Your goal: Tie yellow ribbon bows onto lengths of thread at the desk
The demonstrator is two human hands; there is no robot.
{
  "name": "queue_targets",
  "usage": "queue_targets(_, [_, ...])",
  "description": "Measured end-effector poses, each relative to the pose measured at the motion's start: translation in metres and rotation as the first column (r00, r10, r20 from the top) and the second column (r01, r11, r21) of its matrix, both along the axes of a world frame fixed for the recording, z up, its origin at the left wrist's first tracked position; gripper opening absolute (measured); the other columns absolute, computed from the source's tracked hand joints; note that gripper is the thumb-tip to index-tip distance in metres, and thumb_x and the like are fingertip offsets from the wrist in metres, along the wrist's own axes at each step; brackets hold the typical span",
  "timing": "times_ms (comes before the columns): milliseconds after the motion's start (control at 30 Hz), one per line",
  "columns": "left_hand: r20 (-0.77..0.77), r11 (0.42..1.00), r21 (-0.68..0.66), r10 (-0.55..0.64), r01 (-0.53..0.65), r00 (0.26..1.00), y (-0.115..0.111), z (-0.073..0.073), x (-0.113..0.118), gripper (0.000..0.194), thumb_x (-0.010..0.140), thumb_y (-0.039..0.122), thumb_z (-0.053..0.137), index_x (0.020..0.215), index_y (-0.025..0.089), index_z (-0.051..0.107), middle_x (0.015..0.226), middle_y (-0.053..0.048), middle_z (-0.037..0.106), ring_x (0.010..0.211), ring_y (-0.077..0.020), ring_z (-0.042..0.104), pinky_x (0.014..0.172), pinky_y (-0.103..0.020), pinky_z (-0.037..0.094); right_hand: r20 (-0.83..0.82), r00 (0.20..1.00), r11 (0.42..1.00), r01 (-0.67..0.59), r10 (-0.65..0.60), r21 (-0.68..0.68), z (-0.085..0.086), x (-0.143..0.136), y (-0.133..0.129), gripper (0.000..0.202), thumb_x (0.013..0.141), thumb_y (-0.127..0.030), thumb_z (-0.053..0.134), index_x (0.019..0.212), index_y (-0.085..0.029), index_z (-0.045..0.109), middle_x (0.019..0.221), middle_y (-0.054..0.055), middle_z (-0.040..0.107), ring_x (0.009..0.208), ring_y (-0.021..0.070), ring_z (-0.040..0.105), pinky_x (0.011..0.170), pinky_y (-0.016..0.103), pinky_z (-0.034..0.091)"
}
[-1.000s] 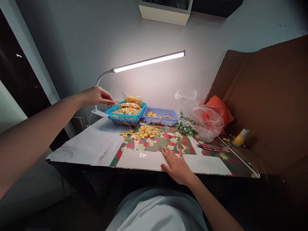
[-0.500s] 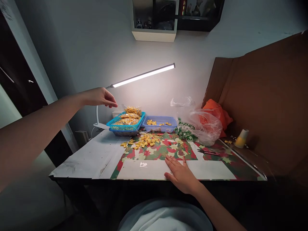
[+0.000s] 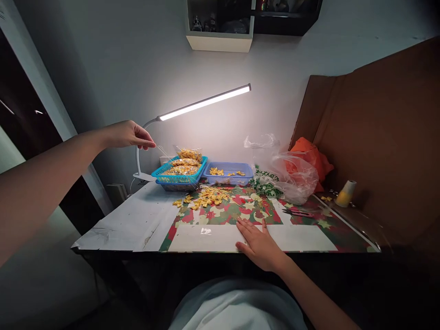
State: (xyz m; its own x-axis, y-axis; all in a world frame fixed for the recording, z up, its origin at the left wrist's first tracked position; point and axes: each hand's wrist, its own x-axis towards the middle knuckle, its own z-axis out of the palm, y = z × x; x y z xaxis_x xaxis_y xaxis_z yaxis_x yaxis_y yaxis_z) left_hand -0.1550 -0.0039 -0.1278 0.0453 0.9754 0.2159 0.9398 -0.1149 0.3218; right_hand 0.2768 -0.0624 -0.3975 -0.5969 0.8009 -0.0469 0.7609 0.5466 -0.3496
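Note:
My left hand point(image 3: 139, 136) is raised at the left of the lamp, pinching thin clear strands point(image 3: 165, 152) that slant down toward the baskets. With fingers spread, my right hand point(image 3: 256, 242) lies flat on the white strip point(image 3: 302, 239) at the table's front edge and holds nothing. Beyond it, yellow bow-like pieces point(image 3: 209, 197) lie scattered on the patterned cover. A turquoise basket point(image 3: 178, 179) holds clear bags of yellow pieces point(image 3: 184, 170). Beside it, a purple basket point(image 3: 227, 178) has a few loose yellow pieces inside.
A lit lamp point(image 3: 206, 101) hangs over the baskets. Clear plastic bags point(image 3: 299, 176), an orange bag point(image 3: 311, 156), dark snips point(image 3: 297, 213) and a thread cone point(image 3: 345, 194) are at the right, near tall cardboard point(image 3: 374, 137).
My left hand has moved a little to the left, and the strands below its fingers show more clearly. My right hand stays flat on the table. The view has tilted slightly.

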Motion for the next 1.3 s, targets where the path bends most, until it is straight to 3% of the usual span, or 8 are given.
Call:
queue_targets(367, [0.063, 0.994, 0.099, 0.040, -0.046, 0.997, 0.001, -0.031, -0.027, 0.064, 0.058, 0.078, 0.073, 0.080, 0.017, 0.071, 0.066, 0.003, 0.065, 0.074, -0.0137, 0.051, 0.072, -0.026, 0.039, -0.036, 0.999, 1.000, -0.003, 0.003, 0.011, 0.001, 0.004, -0.002, 0.059, 0.103, -0.049, 0.034, 0.155, -0.021, 0.032, 0.162, 0.006, 0.020, 0.152, 0.0240, 0.017, 0.120, 0.063, -0.004])
queue_targets(500, [0.067, 0.993, 0.107, 0.034, -0.041, 0.997, -0.003, -0.031, -0.026, 0.064, 0.057, 0.079, 0.072, 0.078, 0.018, 0.070, 0.066, 0.003, 0.063, 0.073, -0.0138, 0.049, 0.071, -0.026, 0.039, -0.086, 0.996, 0.997, 0.006, 0.001, 0.072, 0.002, 0.003, 0.003, 0.056, 0.100, -0.044, 0.043, 0.150, -0.019, 0.042, 0.160, 0.010, 0.027, 0.150, 0.0266, 0.023, 0.121, 0.062, 0.002])
queue_targets(633, [0.041, 0.996, 0.074, 0.036, -0.039, 0.998, -0.007, -0.024, -0.016, 0.068, 0.057, 0.080, 0.070, 0.082, 0.017, 0.069, 0.072, 0.002, 0.064, 0.076, -0.0150, 0.051, 0.070, -0.026, 0.038, -0.279, 0.960, 0.980, 0.051, 0.005, 0.193, 0.016, -0.001, 0.019, 0.052, 0.096, -0.040, 0.052, 0.144, -0.021, 0.048, 0.159, 0.011, 0.030, 0.149, 0.0285, 0.026, 0.122, 0.059, 0.014])
queue_targets(767, [-0.016, 0.995, 0.097, -0.012, 0.014, 1.000, -0.009, -0.013, 0.003, 0.059, 0.067, 0.072, 0.065, 0.087, 0.016, 0.068, 0.076, 0.000, 0.064, 0.077, -0.0157, 0.052, 0.070, -0.026, 0.038, -0.501, 0.858, 0.968, 0.018, 0.114, 0.250, 0.050, -0.019, 0.044, 0.046, 0.093, -0.040, 0.057, 0.136, -0.022, 0.054, 0.156, 0.012, 0.036, 0.146, 0.0287, 0.032, 0.118, 0.053, 0.029])
queue_targets(900, [-0.146, 0.992, 0.102, -0.060, 0.076, 0.987, -0.012, -0.002, 0.030, 0.050, 0.072, 0.064, 0.059, 0.084, 0.017, 0.069, 0.074, -0.001, 0.063, 0.070, -0.0146, 0.049, 0.064, -0.026, 0.036, -0.642, 0.725, 0.963, -0.117, 0.249, 0.241, 0.104, -0.061, 0.066, 0.037, 0.092, -0.037, 0.062, 0.125, -0.019, 0.062, 0.141, 0.012, 0.055, 0.135, 0.0265, 0.048, 0.112, 0.048, 0.039])
queue_targets(1033, [-0.274, 0.983, 0.119, -0.102, 0.139, 0.956, -0.019, 0.004, 0.061, 0.045, 0.076, 0.061, 0.055, 0.081, 0.018, 0.069, 0.068, -0.002, 0.059, 0.067, -0.0151, 0.049, 0.062, -0.025, 0.034, -0.782, 0.594, 0.978, -0.184, 0.190, 0.098, 0.152, -0.113, 0.079, 0.020, 0.094, -0.028, 0.063, 0.111, -0.019, 0.067, 0.120, 0.009, 0.068, 0.116, 0.0216, 0.062, 0.104, 0.043, 0.048])
queue_targets(1133, [-0.332, 0.968, 0.122, -0.167, 0.218, 0.928, -0.027, 0.005, 0.081, 0.042, 0.081, 0.057, 0.054, 0.081, 0.018, 0.070, 0.067, -0.002, 0.059, 0.066, -0.0148, 0.050, 0.063, -0.026, 0.034, -0.877, 0.467, 0.959, -0.283, 0.114, -0.026, 0.165, -0.145, 0.083, 0.022, 0.087, -0.028, 0.072, 0.106, -0.018, 0.067, 0.122, 0.009, 0.067, 0.113, 0.0211, 0.063, 0.103, 0.041, 0.050])
queue_targets(1300, [-0.377, 0.927, 0.100, -0.301, 0.362, 0.876, -0.036, -0.001, 0.100, 0.039, 0.085, 0.054, 0.052, 0.081, 0.021, 0.071, 0.071, -0.002, 0.066, 0.066, -0.0150, 0.054, 0.064, -0.027, 0.036, -0.948, 0.305, 0.851, -0.518, 0.087, -0.089, 0.156, -0.165, 0.082, 0.025, 0.080, -0.026, 0.079, 0.101, -0.020, 0.067, 0.106, 0.005, 0.070, 0.104, 0.0179, 0.066, 0.099, 0.039, 0.053])
